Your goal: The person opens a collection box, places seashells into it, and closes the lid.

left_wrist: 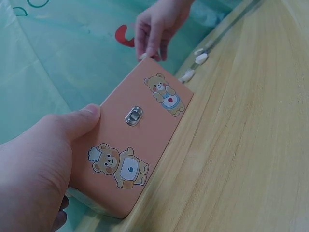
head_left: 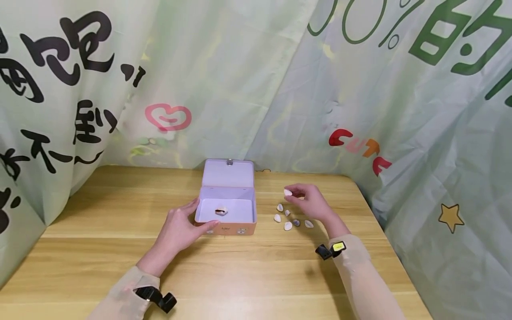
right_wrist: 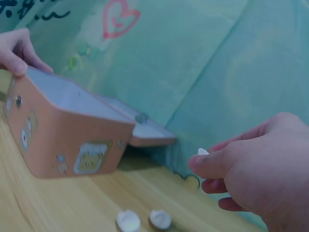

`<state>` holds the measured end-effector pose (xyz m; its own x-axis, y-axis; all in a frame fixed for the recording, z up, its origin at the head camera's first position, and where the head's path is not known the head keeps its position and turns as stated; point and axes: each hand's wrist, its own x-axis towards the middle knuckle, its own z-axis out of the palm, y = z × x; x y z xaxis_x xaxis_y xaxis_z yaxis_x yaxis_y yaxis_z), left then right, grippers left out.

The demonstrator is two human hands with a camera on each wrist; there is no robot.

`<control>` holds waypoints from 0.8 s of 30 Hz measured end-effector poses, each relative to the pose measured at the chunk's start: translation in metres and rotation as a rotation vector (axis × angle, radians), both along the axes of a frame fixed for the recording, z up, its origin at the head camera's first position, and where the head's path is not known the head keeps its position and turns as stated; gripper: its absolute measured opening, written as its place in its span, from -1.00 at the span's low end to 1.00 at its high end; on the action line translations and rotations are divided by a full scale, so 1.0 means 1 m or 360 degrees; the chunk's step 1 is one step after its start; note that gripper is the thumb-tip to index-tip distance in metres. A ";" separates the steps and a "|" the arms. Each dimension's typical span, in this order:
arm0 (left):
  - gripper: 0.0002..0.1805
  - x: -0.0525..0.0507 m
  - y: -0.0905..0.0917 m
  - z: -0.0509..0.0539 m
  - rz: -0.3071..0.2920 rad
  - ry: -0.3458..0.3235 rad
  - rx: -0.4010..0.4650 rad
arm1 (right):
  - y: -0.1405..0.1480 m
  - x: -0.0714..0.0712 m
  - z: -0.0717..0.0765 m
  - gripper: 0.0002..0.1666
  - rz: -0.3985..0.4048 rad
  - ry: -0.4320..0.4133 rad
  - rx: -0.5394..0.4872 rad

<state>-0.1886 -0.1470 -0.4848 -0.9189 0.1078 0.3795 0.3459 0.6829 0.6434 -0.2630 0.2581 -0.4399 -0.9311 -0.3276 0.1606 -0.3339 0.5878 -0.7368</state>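
An orange tin box point(head_left: 226, 229) with bear pictures on its sides stands on the wooden table, its lid point(head_left: 228, 173) raised at the back and its inside pale lilac. One brown-and-white shell point(head_left: 221, 211) lies on the box floor. My left hand point(head_left: 180, 229) holds the box at its left front corner, thumb on the front face and fingers round the left side. To the right of the box, my right hand point(head_left: 312, 202) pinches a small white seashell point(right_wrist: 203, 152) between thumb and fingertips, above the table. Below that hand several loose shells point(head_left: 288, 226) lie scattered.
The wooden table point(head_left: 256, 275) reaches back to a pale printed curtain point(head_left: 224, 89), which hangs behind the box and along both sides. A black camera strap point(head_left: 156, 297) sits on the left wrist, another point(head_left: 330, 251) on the right.
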 end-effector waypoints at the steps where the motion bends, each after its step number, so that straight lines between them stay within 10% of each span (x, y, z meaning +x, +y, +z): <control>1: 0.14 0.000 0.000 0.000 -0.0001 -0.0007 0.0004 | -0.002 0.000 0.003 -0.60 0.0015 0.0006 -0.0007; 24: 0.15 0.001 0.001 0.003 0.0007 -0.0008 0.0008 | -0.053 0.007 0.032 -0.62 0.0206 0.0105 -0.0118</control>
